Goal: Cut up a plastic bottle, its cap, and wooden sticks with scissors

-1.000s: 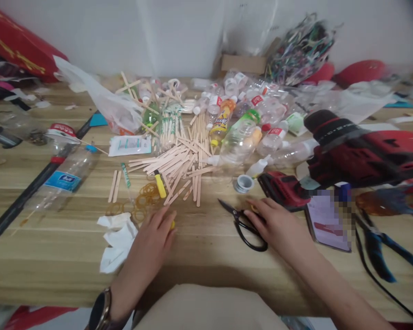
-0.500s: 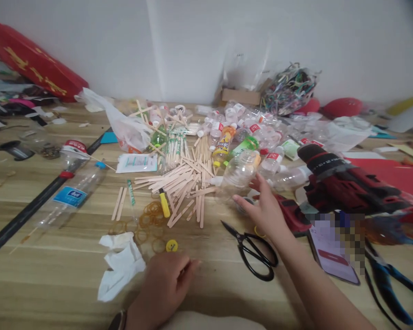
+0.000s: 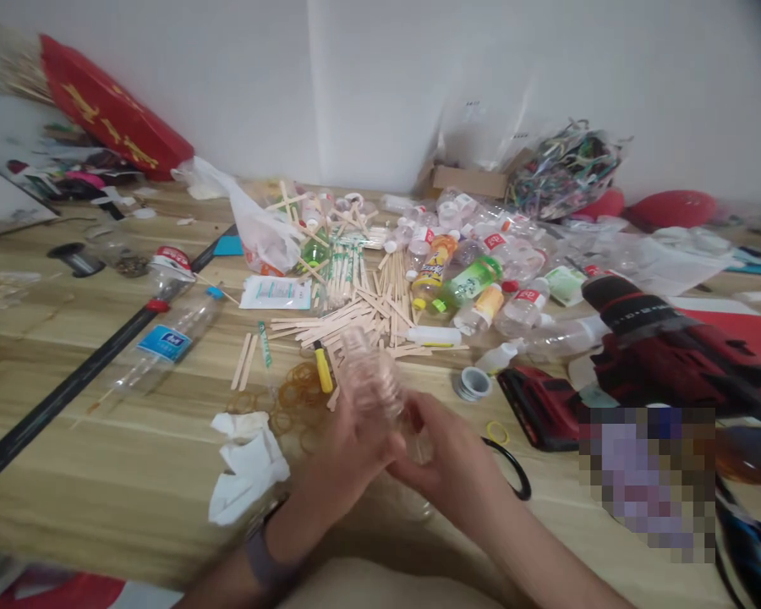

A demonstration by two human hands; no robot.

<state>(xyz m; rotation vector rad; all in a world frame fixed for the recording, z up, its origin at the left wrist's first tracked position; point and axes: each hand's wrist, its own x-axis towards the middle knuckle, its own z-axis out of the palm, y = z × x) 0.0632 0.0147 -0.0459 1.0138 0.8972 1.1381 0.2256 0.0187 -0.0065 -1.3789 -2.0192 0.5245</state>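
A clear plastic bottle (image 3: 371, 372) without a label is held between both hands above the front of the table, its narrow end tilted away from me. My left hand (image 3: 361, 444) wraps round its left side. On the other side my right hand (image 3: 440, 440) grips it lower down; the bottle's near part shows below the fingers. Black-handled scissors (image 3: 513, 469) lie beneath my right arm, mostly hidden. Just beyond the hands are brown rubber bands (image 3: 295, 397), a yellow screwdriver (image 3: 323, 369) and a heap of flat wooden sticks (image 3: 355, 317).
More bottles (image 3: 513, 254) are piled at the back right. A red-and-black power drill (image 3: 665, 338) juts in from the right, near a grey ring-shaped piece (image 3: 473, 384). Crumpled tissue (image 3: 250, 474) lies left of my hands. A blue-labelled bottle (image 3: 168, 342) rests beside a black bar (image 3: 69, 385).
My right hand has brought the clear bottle from the pile back toward me. My left hand has risen from the table and closed on it too. The view has shifted left.
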